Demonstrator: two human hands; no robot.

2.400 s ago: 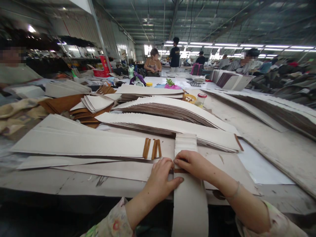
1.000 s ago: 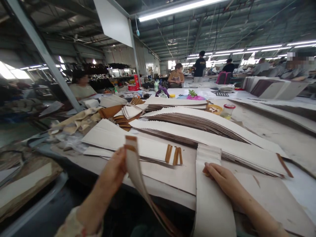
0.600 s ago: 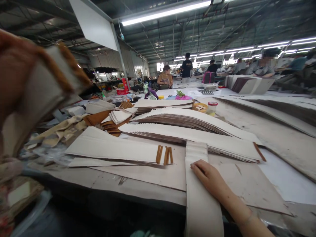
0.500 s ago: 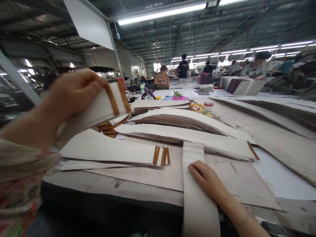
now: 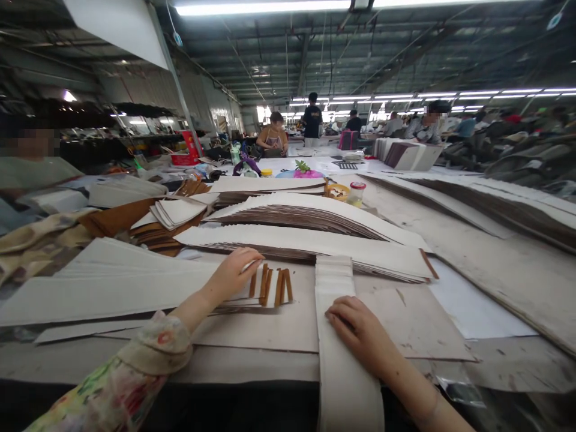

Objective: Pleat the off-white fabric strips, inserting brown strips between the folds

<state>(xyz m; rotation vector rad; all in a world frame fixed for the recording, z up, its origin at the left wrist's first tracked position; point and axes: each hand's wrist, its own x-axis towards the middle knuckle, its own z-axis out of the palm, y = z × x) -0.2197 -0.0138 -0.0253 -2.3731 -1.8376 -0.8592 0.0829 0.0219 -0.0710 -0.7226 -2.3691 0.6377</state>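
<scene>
My left hand [image 5: 236,273] reaches over a fanned pile of long white strips [image 5: 135,294] on the table. Its fingers are closed at the upper edge of the top strip, just beside the brown bands [image 5: 266,285] near the pile's right end. My right hand [image 5: 357,330] lies on an upright stack of white strips [image 5: 333,279] that runs toward me past the table's front edge. Its fingers are bent and pressed together on the top strip; the fingertips are partly hidden.
Behind my hands lie curved stacks of white strips [image 5: 315,237]. Farther back stand a red-lidded jar [image 5: 357,193] and a yellow bowl [image 5: 337,192]. Brown pieces [image 5: 157,241] lie to the left. Co-workers are around, one person [image 5: 33,162] at far left.
My left hand has come down and to the right, bringing the brown-banded white strip onto the pile. My right hand stays on its stack. The view has turned left.
</scene>
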